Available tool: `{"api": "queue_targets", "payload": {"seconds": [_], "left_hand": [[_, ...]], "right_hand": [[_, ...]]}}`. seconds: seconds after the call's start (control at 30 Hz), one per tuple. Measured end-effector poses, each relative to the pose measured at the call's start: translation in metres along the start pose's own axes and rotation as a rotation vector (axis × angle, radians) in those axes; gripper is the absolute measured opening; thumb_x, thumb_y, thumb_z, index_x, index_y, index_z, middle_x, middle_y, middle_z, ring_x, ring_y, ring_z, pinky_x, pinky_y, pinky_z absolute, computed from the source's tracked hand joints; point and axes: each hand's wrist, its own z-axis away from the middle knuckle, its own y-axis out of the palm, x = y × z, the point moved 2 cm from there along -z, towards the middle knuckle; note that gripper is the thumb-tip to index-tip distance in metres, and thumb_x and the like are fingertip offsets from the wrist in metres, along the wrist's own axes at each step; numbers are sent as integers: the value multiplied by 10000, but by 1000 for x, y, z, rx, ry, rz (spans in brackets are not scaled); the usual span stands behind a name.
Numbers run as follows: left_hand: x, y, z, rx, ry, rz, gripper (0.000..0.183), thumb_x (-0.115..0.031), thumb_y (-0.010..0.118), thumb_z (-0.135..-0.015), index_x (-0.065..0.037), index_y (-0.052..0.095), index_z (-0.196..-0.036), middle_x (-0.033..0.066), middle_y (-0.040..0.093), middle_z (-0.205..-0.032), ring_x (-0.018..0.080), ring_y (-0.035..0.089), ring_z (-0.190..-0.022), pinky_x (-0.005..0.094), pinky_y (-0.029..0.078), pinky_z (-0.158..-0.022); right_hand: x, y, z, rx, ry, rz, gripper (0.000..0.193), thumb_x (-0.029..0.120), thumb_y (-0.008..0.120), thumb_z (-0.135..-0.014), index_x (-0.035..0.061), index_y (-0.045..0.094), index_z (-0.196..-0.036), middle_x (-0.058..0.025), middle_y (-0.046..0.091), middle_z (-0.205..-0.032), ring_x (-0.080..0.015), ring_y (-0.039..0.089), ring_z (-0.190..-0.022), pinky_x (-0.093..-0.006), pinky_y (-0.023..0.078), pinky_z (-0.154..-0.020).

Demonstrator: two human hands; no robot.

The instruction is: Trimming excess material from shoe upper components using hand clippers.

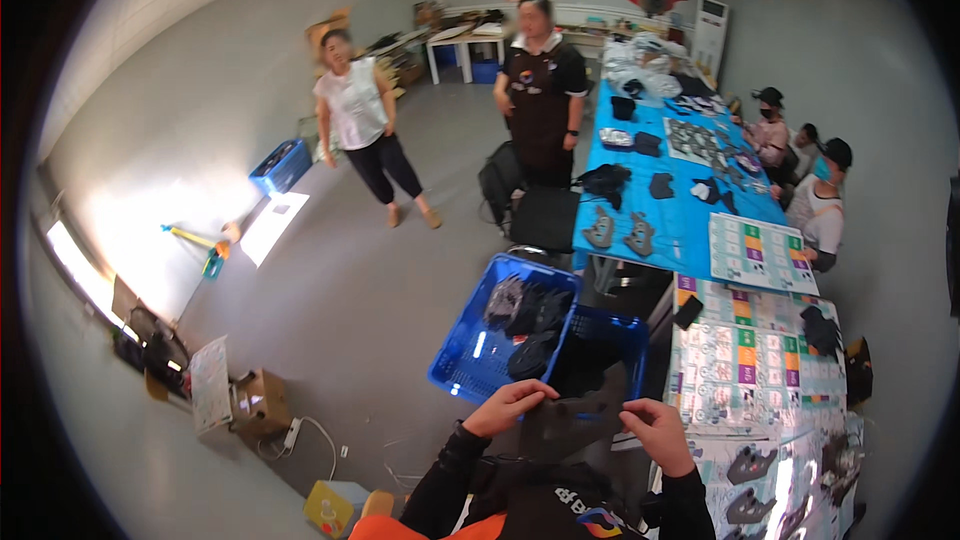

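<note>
Far left on the grey floor lies a cardboard box (262, 402) with a white cable trailing from it, and further back a small blue bin (281, 166) sits near two people who stand watching. Nearer the middle, a blue crate (462, 355) rests tilted against a second blue crate (622, 332), with dark pieces of fabric heaped inside, within easy reach of the person. Just below it, the left hand (508, 406) pinches the left edge of a dark flat piece (572, 410), fingers closed together over it with the thumb underneath. The right hand (657, 432) grips the opposite edge the same way, so the piece is stretched flat between both hands at chest height, likely so it can be looked over. To the right runs a long table (690, 240) covered with blue cloth and printed sheets, more dark pieces laid out on it, with seated people at its far side
</note>
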Motion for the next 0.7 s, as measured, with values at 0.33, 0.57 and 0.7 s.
{"api": "queue_targets", "payload": {"seconds": [0.33,0.57,0.7], "left_hand": [[15,11,-17,71,-119,42,289,-233,529,-1071,-42,665,-1239,-11,652,-1161,72,559,-1083,241,418,-983],[-3,-53,-67,64,-59,-161,616,-218,582,-1037,-17,292,-1543,99,670,-1165,148,651,-952,304,533,-819],[-104,-157,-125,-521,196,-286,713,-202,593,-996,50,221,-1550,81,713,-907,104,621,-719,240,502,-646]], "right_hand": [[-28,-16,-2,40,-20,41,227,132,719,-923,-36,715,-1075,-60,736,-837,-92,681,-741,-228,521,-694],[-43,-22,-10,8,-31,9,202,115,719,-917,-35,714,-1052,-61,728,-827,-106,684,-723,-245,521,-664],[-31,-22,-12,2,-43,-11,191,97,722,-911,-52,709,-1030,-62,719,-828,-110,674,-709,-247,520,-668]]}}
